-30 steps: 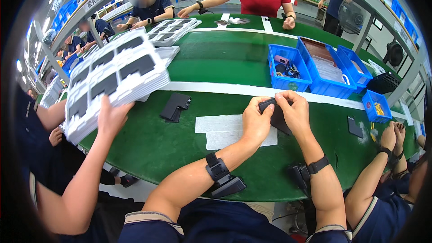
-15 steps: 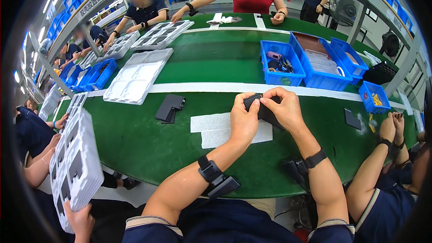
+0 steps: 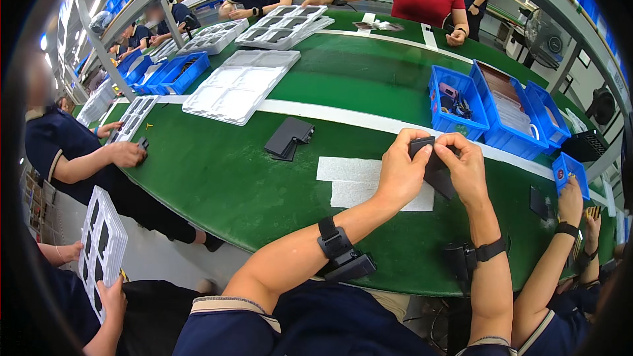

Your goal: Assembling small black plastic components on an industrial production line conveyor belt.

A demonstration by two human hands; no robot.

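My left hand is closed on a small flat black plastic part, held upright above the green table. My right hand has its thumb and fingers pinched at that part's right edge; whether it grips a smaller piece there is hidden. Just below my hands, another flat black piece shows, partly covered by the fingers. Under and left of them lies a white foam sheet. Farther left on the table rests a small stack of black plastic parts.
White trays lie at the far left. Blue bins with tools and strips stand beyond my hands. At right, a co-worker's hand reaches to a small blue bin near a black part. Another person holds a tray at left.
The view has turned left, so the table appears shifted right. My hands stay together on the black part. The left co-worker's tray is lower; the right co-worker's hand has reached the small bin.
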